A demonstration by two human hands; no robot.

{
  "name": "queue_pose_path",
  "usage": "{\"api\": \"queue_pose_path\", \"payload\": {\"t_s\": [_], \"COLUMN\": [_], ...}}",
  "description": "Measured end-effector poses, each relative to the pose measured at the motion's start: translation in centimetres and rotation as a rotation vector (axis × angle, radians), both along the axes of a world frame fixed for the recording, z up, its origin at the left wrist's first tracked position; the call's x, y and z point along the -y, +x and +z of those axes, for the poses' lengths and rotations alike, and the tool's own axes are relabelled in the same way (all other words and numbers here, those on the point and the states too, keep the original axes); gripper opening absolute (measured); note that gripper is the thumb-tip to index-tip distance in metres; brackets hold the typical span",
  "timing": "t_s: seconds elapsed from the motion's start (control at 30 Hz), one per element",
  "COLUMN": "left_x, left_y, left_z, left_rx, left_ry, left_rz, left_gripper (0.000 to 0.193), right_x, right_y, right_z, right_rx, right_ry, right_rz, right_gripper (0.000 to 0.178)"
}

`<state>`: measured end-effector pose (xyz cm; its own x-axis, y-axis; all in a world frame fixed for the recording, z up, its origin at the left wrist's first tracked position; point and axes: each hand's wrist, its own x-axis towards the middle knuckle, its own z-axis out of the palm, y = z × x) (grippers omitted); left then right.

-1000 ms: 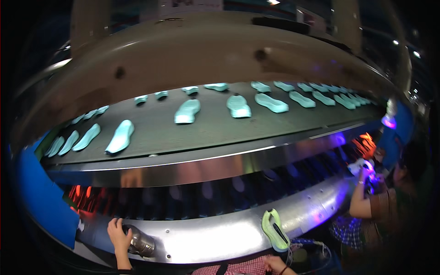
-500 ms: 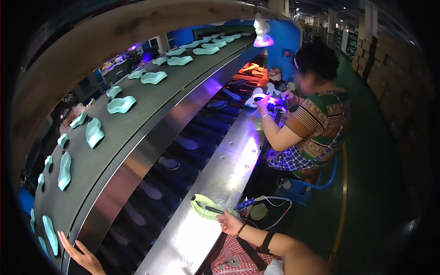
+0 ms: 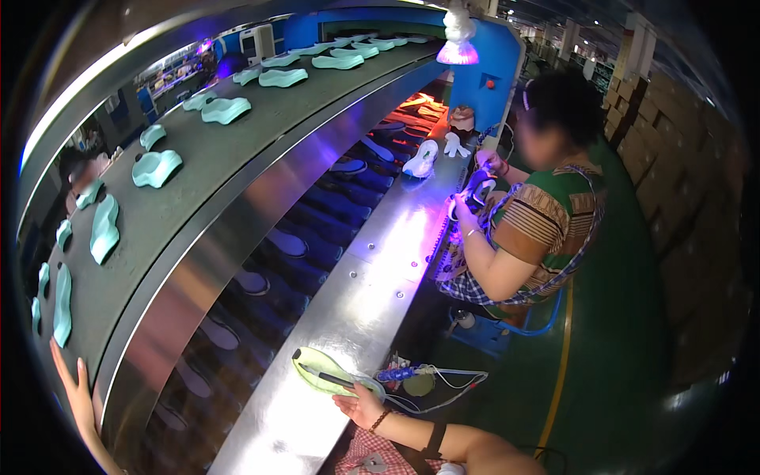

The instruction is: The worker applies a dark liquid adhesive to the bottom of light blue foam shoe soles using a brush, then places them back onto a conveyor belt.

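Note:
At the far left my left hand [image 3: 77, 392] reaches over the conveyor edge with fingers stretched out and thumb apart. Its fingertips are at the near end of a mint-green shoe sole [image 3: 62, 305]; I cannot tell whether they touch. My right hand [image 3: 364, 405] is at the metal ledge [image 3: 336, 317], palm partly turned up. A dark stick-like tool [image 3: 336, 381], perhaps a brush, runs from between its thumb and fingers. The tool lies across a pale green sole-shaped piece [image 3: 309, 366] with a dark tip, resting on the ledge.
More mint soles [image 3: 157, 168] lie along the dark upper belt [image 3: 214, 166]. Darker shoe parts [image 3: 286, 242] lie on the lower belt. A co-worker [image 3: 546, 214] sits farther along, holding a shoe part under violet light. Beside the ledge are a blue-handled tool [image 3: 400, 373] and cable.
The head view has shifted. My left hand has moved forward to the end of a sole. My right hand stays by the pale green piece. The co-worker has drawn a shoe part closer.

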<state>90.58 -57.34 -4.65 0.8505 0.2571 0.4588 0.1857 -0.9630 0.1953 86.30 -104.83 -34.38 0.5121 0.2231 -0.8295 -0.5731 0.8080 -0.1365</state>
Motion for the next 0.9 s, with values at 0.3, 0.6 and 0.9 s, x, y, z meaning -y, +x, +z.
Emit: {"api": "queue_pose_path", "payload": {"t_s": [0.3, 0.6, 0.9], "left_x": [3.8, 5.3, 4.5], "left_y": [0.6, -1.0, 0.6], "left_z": [0.9, 2.4, 1.9], "left_rx": [-0.010, -0.106, -0.130], "left_ry": [-0.045, -0.191, 0.133], "left_rz": [0.066, 0.294, 0.451], "left_gripper": [0.063, 0.092, 0.081], "right_x": [-0.9, -1.3, -1.4], "right_y": [-0.8, 2.0, 2.0], "right_z": [-1.5, 0.1, -0.3], "right_rx": [0.338, 0.526, 0.576], "right_ry": [-0.504, -0.755, -0.585], "right_rz": [0.168, 0.196, 0.055], "right_gripper": [0.040, 0.031, 0.014]}}
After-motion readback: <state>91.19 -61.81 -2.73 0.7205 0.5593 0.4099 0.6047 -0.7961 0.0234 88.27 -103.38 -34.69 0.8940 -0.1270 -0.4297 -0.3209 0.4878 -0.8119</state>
